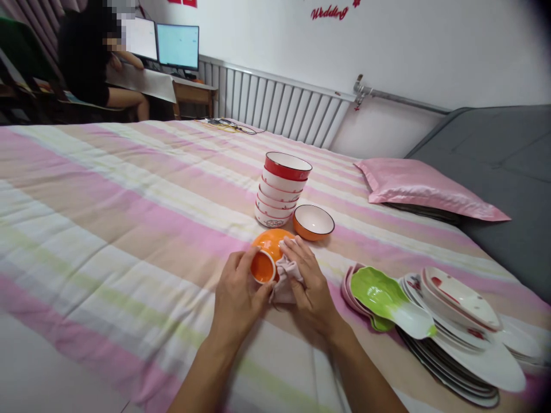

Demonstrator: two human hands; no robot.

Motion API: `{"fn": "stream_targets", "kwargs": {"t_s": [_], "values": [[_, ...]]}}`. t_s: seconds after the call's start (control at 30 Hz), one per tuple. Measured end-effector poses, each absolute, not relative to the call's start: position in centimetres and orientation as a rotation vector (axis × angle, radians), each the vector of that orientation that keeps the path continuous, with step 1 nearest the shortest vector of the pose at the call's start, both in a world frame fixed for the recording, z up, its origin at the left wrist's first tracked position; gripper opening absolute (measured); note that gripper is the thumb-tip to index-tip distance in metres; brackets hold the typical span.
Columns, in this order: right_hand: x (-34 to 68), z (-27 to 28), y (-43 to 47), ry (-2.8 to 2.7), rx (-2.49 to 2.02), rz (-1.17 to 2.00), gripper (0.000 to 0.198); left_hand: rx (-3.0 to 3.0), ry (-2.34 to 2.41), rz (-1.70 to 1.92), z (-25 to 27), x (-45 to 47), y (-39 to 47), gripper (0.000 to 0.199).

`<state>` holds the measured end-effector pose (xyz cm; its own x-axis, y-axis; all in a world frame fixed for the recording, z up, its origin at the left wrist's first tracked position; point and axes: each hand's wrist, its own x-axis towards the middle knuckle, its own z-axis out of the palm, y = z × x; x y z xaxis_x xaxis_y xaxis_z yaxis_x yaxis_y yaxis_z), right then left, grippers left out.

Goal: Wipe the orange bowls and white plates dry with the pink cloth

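Note:
An orange bowl (272,241) is tipped on its side above the bed, its round foot ring facing me. My left hand (236,289) grips the bowl by its base and left side, thumb and fingers around the foot ring. With my right hand (307,281) I press a crumpled pale cloth (287,278) against the bowl's right side; the fingers are bent over the cloth. Just beyond stands a second orange bowl (314,222), upright, white inside with a dark rim. Beside it rises a stack of white and red bowls (282,189).
To the right lie stacked plates (469,350) with a green leaf-shaped dish (381,292) beside them. A pink pillow (424,183) rests near the grey headboard (495,149). Cables (232,126) lie at the bed's far edge. A person (88,57) sits at a desk with monitors (178,46).

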<state>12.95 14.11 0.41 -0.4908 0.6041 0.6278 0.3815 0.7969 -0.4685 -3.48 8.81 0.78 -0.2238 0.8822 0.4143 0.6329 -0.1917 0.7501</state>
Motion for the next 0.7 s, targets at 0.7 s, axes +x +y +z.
{"fn": "stream_targets", "kwargs": {"t_s": [0.7], "values": [[12.6,1.3,13.7,-2.349,-0.592,0.054,0.053,1.702,1.756,1.43,0.3,-3.7,9.0,0.051]]}}
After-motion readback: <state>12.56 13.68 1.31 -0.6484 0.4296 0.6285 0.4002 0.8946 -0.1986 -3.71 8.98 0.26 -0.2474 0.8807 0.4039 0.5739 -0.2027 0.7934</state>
